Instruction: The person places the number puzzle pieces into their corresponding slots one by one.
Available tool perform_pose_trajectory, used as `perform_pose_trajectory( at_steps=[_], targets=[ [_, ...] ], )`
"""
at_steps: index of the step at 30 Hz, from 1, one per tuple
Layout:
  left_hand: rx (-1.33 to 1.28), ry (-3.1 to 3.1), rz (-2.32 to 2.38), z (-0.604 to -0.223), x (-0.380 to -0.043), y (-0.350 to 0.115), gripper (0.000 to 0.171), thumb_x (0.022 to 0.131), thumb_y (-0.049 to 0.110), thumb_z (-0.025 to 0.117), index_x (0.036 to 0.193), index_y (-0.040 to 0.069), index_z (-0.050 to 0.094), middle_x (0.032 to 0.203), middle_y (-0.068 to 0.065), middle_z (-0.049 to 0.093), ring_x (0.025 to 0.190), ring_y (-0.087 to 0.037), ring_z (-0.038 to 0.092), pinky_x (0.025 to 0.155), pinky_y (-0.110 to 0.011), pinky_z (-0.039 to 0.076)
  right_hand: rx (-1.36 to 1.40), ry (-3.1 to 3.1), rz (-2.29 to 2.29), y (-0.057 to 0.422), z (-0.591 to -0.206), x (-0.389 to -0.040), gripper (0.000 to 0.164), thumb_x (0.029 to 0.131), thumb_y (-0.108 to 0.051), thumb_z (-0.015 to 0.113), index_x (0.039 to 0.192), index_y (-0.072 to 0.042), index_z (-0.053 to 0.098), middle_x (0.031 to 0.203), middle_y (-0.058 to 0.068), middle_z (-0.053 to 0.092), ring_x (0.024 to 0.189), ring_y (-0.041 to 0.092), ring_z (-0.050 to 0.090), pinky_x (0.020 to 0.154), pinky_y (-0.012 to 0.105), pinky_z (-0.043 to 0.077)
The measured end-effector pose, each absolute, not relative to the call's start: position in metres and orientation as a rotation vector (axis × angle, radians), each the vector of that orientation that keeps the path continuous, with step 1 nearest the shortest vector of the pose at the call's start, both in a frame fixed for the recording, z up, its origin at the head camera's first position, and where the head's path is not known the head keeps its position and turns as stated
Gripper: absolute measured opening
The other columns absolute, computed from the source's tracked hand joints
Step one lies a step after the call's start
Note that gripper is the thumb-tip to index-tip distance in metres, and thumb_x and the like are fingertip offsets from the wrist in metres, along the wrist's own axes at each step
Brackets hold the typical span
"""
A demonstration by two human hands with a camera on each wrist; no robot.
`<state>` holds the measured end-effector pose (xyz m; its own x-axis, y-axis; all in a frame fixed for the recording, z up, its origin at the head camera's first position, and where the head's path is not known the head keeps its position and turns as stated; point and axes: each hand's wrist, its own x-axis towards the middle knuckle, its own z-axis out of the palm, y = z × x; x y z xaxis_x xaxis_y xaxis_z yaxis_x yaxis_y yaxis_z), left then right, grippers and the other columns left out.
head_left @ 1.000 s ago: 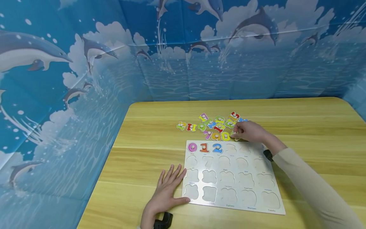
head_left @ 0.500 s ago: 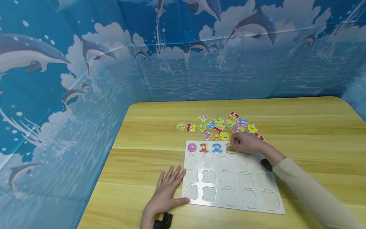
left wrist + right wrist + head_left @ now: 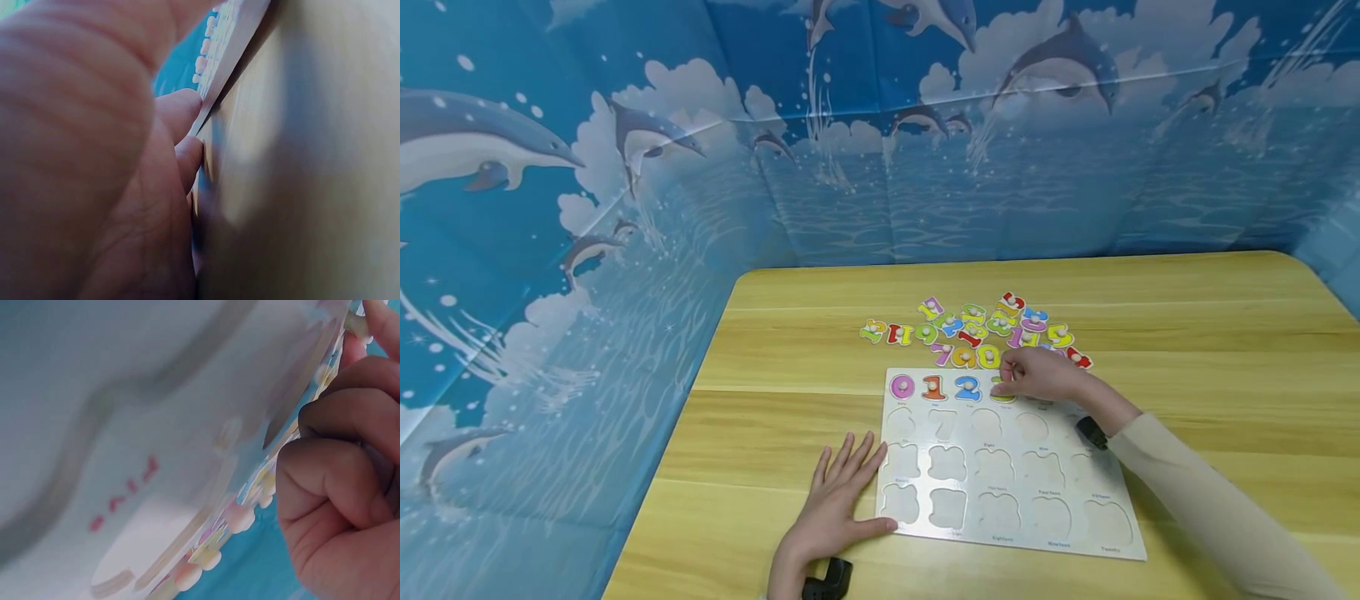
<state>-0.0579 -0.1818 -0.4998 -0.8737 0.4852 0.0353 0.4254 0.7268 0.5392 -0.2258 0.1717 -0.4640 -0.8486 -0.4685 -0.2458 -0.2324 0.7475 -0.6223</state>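
Note:
A white number puzzle board (image 3: 973,540) lies on the table, with a pink 0 (image 3: 902,387), an orange 1 (image 3: 933,387) and a blue 2 (image 3: 967,388) in its top row. Over the fourth slot my right hand (image 3: 1043,375) pinches the knob (image 3: 357,325) of a yellow-green 3 piece (image 3: 1003,399), mostly covered by the fingers. Whether that piece lies flush in its slot I cannot tell. My left hand (image 3: 838,508) is spread flat on the table, thumb and fingertips touching the board's left edge. In the left wrist view its fingers (image 3: 178,109) meet that edge.
Loose knobbed number pieces lie in a cluster behind the board, among them a yellow 8 (image 3: 989,357), a red-and-yellow 11 (image 3: 898,335), a yellow 5 (image 3: 1060,336) and a red 4 (image 3: 1079,358). A dolphin-print curtain (image 3: 865,208) hangs behind the wooden table (image 3: 760,350).
My right hand has brought the 3 piece from the cluster down and left to the fourth slot of the top row. It has barely moved since half a second ago. The left hand stays put.

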Motion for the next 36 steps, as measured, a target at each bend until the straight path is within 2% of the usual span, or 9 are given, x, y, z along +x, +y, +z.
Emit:
perform_pose_trajectory(
  at_steps=[7, 14, 24, 26, 30, 33, 36],
  targets=[
    [0.72, 2.801, 0.838, -0.5, -0.058, -0.182, 0.093, 0.079, 0.064, 0.061, 0.152, 0.022, 0.023, 0.158, 0.002, 0.01, 0.143, -0.023, -0.001, 0.11, -0.046, -0.009, -0.515, 2.534, -0.856, 0.172, -0.464, -0.226, 0.029, 0.083, -0.032, 0.074, 0.073, -0.012, 0.054, 0.063, 0.0, 0.046, 0.057, 0.017, 0.043, 0.052, 0.029, 0.031],
    [0.713, 2.791, 0.831, -0.492, -0.057, -0.182, 0.093, 0.079, 0.064, 0.061, 0.152, 0.022, 0.022, 0.158, 0.002, 0.009, 0.143, -0.022, -0.001, 0.111, -0.046, -0.01, -0.465, 2.543, -0.83, 0.171, -0.457, -0.222, 0.031, 0.082, -0.034, 0.074, 0.073, -0.012, 0.054, 0.061, 0.0, 0.046, 0.055, 0.017, 0.043, 0.051, 0.028, 0.03],
    [0.706, 2.778, 0.832, -0.486, -0.056, -0.181, 0.092, 0.079, 0.062, 0.062, 0.152, 0.021, 0.023, 0.158, 0.002, 0.01, 0.143, -0.024, 0.0, 0.111, -0.046, -0.009, -0.403, 2.6, -0.79, 0.179, -0.451, -0.219, 0.043, 0.077, -0.052, 0.072, 0.082, -0.013, 0.055, 0.06, 0.0, 0.045, 0.054, 0.017, 0.043, 0.049, 0.029, 0.031],
    [0.706, 2.78, 0.838, -0.486, -0.056, -0.18, 0.092, 0.079, 0.062, 0.062, 0.152, 0.021, 0.024, 0.158, 0.002, 0.011, 0.143, -0.024, 0.0, 0.11, -0.046, -0.009, -0.393, 2.623, -0.833, 0.188, -0.448, -0.221, 0.041, 0.08, -0.05, 0.07, 0.087, -0.012, 0.056, 0.061, 0.0, 0.045, 0.054, 0.017, 0.042, 0.049, 0.029, 0.032],
    [0.707, 2.787, 0.846, -0.486, -0.056, -0.179, 0.092, 0.079, 0.062, 0.062, 0.152, 0.021, 0.024, 0.158, 0.001, 0.012, 0.143, -0.025, 0.001, 0.11, -0.047, -0.008, -0.386, 2.704, -0.9, 0.213, -0.439, -0.226, 0.028, 0.088, -0.035, 0.067, 0.095, -0.009, 0.06, 0.063, 0.002, 0.046, 0.054, 0.018, 0.041, 0.048, 0.03, 0.033],
    [0.708, 2.791, 0.849, -0.486, -0.057, -0.177, 0.092, 0.079, 0.061, 0.063, 0.152, 0.021, 0.024, 0.158, 0.0, 0.012, 0.143, -0.025, 0.001, 0.11, -0.048, -0.008, -0.363, 2.739, -0.872, 0.232, -0.434, -0.229, 0.023, 0.089, -0.027, 0.067, 0.098, -0.006, 0.061, 0.065, 0.003, 0.048, 0.055, 0.019, 0.042, 0.049, 0.031, 0.033],
    [0.711, 2.8, 0.853, -0.486, -0.057, -0.177, 0.092, 0.079, 0.061, 0.063, 0.152, 0.02, 0.025, 0.158, -0.001, 0.013, 0.143, -0.026, 0.002, 0.11, -0.049, -0.007, -0.327, 2.745, -0.809, 0.246, -0.433, -0.231, 0.026, 0.088, -0.026, 0.067, 0.101, -0.004, 0.06, 0.069, 0.003, 0.049, 0.057, 0.019, 0.043, 0.05, 0.031, 0.033]
  ],
)
